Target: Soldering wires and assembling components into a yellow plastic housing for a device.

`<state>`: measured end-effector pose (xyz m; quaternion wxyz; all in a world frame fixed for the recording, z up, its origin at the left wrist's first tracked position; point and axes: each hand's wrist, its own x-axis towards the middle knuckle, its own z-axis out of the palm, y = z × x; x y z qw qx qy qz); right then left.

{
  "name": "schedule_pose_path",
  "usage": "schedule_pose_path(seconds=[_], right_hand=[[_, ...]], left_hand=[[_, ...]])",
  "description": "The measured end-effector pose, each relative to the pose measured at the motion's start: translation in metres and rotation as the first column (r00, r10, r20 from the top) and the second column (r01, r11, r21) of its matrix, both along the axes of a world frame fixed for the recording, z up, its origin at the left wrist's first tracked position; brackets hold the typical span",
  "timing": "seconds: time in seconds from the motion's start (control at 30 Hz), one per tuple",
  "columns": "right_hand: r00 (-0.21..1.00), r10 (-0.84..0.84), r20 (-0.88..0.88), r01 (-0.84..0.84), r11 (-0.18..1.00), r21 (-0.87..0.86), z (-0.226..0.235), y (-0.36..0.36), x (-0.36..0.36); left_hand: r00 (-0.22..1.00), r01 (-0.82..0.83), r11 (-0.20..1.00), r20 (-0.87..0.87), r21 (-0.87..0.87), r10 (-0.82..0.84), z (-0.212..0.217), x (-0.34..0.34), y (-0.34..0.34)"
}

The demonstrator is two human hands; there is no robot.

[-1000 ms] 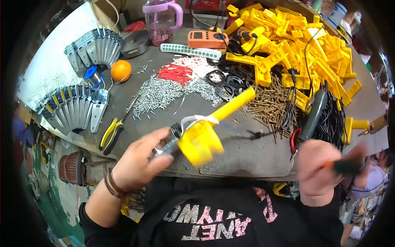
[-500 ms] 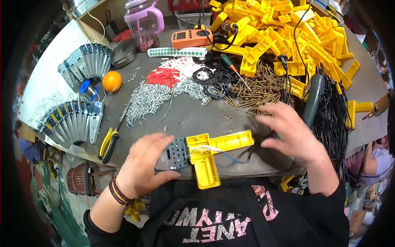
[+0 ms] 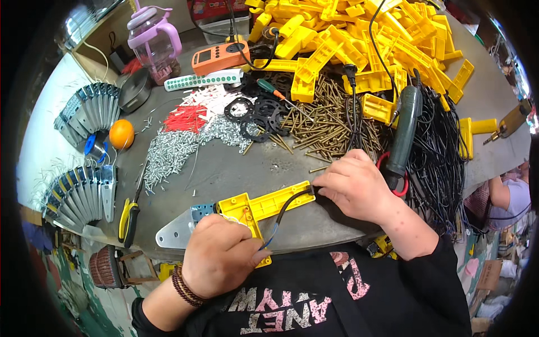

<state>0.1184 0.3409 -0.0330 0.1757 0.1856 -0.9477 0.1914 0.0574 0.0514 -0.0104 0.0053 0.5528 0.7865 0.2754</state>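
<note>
In front of me lies a yellow plastic housing half (image 3: 275, 200), T-shaped and hollow side up, near the table's front edge. A perforated metal plate (image 3: 177, 229) with a rounded end sticks out of its left side. My left hand (image 3: 222, 255) is closed over the near arm of the housing, its fingertips pinching a thin blue wire (image 3: 272, 236). That wire joins a short black cable (image 3: 287, 203) curving across the housing. My right hand (image 3: 355, 188) pinches the black cable at the right end of the housing. My left fingers hide part of the housing.
Silver screws (image 3: 168, 160), red sleeves (image 3: 185, 119) and long brass screws (image 3: 331, 123) lie in heaps. Behind are yellow housings (image 3: 337, 45) and an orange meter (image 3: 220, 58). A dark green power tool (image 3: 405, 132) and black cables (image 3: 438, 163) lie right; pliers (image 3: 129, 222) left.
Both hands have closed; before, they were spread apart around the housing. A black cable now lies along the housing. The view has shifted, so the table's things appear further left.
</note>
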Motion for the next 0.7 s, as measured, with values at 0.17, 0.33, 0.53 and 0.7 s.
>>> schedule_pose_path(seconds=[0.17, 0.33, 0.53, 0.7], right_hand=[[0.999, -0.035, -0.030, 0.039, 0.989, 0.139, -0.005, 0.005, 0.005], [0.999, 0.003, 0.046, -0.010, 0.989, 0.145, 0.031, 0.007, 0.004], [0.966, -0.258, -0.007, 0.248, 0.918, 0.309, 0.076, 0.081, -0.086], [0.827, -0.364, -0.428, 0.527, 0.768, 0.364, 0.047, 0.116, -0.160]], left_hand=[[0.993, -0.109, 0.991, -0.037, 0.081, 0.113, -0.013, 0.007, 0.014], [0.986, -0.111, 0.994, -0.126, -0.019, 0.107, -0.015, 0.000, 0.008], [0.967, -0.227, 0.972, -0.108, 0.055, 0.232, -0.010, 0.001, 0.004], [0.917, -0.360, 0.930, -0.156, 0.078, 0.368, -0.020, -0.009, 0.004]])
